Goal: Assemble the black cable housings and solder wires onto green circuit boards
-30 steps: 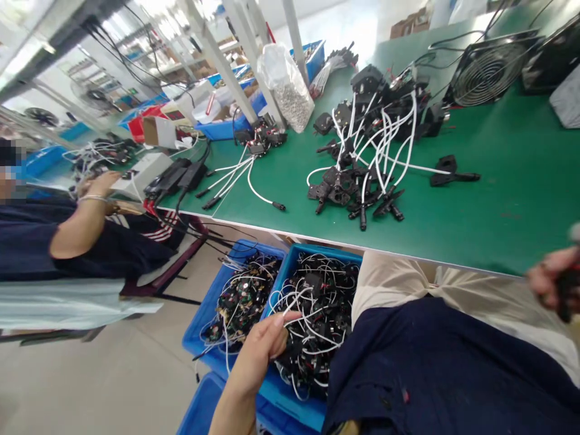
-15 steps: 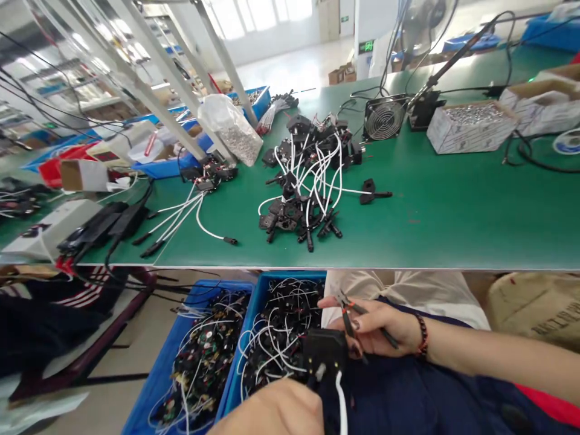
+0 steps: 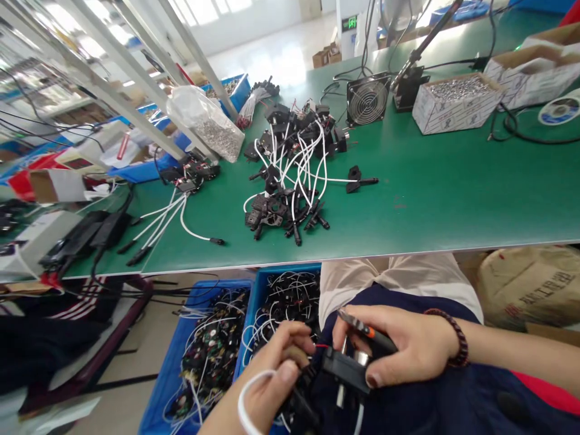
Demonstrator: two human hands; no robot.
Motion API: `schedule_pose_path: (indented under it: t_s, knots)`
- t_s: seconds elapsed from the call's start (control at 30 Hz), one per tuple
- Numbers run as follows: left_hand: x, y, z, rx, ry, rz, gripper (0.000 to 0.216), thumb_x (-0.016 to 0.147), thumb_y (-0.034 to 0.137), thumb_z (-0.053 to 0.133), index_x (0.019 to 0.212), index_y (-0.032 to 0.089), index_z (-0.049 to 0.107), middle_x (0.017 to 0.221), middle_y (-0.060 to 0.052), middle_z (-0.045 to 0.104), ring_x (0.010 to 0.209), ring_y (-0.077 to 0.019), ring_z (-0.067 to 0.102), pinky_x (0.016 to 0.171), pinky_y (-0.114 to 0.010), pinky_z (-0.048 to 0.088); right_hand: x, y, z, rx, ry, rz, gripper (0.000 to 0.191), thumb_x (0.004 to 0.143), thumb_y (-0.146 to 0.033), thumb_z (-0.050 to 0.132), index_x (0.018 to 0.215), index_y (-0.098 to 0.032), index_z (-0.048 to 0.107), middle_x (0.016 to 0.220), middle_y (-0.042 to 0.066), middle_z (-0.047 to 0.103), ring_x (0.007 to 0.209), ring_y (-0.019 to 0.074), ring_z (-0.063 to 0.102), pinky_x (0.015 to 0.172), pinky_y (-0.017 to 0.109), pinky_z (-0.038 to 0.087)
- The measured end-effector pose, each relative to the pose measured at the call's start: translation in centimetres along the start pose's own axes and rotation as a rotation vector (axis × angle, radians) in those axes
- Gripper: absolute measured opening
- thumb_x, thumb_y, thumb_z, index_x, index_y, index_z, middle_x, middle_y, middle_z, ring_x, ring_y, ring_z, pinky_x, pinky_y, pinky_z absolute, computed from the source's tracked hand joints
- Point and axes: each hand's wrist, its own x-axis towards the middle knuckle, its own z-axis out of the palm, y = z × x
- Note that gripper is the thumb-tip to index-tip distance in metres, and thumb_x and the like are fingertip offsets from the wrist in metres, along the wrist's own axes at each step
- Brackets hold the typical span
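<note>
Low over my lap, my right hand (image 3: 403,344) is closed around a pair of pliers (image 3: 374,338) with black and orange handles. Its thumb and fingers also grip a small black plastic housing (image 3: 347,370) with metal parts on it. A white cable hangs below that housing. Beside it on the left, my left hand (image 3: 276,374) is closed on a dark part (image 3: 301,402), which the fingers partly cover. A thin red wire (image 3: 321,346) runs between the left fingertips and the housing. A white cable (image 3: 247,405) loops over my left wrist.
The green table (image 3: 430,211) carries a pile of black parts with white cables (image 3: 294,163). Behind are a fan (image 3: 368,101) and a box of small metal pieces (image 3: 455,103). Blue bins (image 3: 167,362) full of parts stand below, left of my lap.
My right hand has turned over and come left; it now grips the black housing along with the pliers. My left hand has risen to meet it. The view has tilted slightly.
</note>
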Motion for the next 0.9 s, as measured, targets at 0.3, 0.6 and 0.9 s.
schedule_pose_path:
  t_s: [0.3,0.6,0.9]
  knots:
    - [2.3,2.7,3.3,0.257,-0.172,0.073,0.040,0.092,0.055,0.065,0.116,0.026,0.077,0.108,-0.011,0.069,0.100,-0.0303,0.062,0.093,-0.037,0.045,-1.3,-2.9,0.7,-0.204,0.115,-0.121,0.028,0.093,-0.026,0.063,0.118,-0.015,0.062,0.107,0.012,0.063,0.089,0.0199,0.061,0.080,0.034,0.052]
    - [1.6,0.7,2.7,0.048,-0.087,0.090,0.026,0.087,0.050,0.075,0.105,0.031,0.076,0.114,-0.008,0.062,0.105,-0.0275,0.060,0.093,-0.036,0.044,-1.9,-0.5,-0.6,0.276,0.480,-0.170,0.023,0.098,-0.033,0.070,0.110,-0.017,0.060,0.098,0.005,0.064,0.083,0.0139,0.062,0.078,0.029,0.051]
    - [2.4,-2.8,2.8,-0.303,-0.034,0.064,0.035,0.077,0.053,0.084,0.100,0.030,0.072,0.106,-0.004,0.062,0.099,-0.0228,0.060,0.084,-0.029,0.049,-1.5,0.8,-0.8,0.343,0.473,-0.101,0.029,0.095,-0.037,0.073,0.109,-0.016,0.060,0.096,0.005,0.067,0.083,0.0141,0.066,0.073,0.028,0.049]
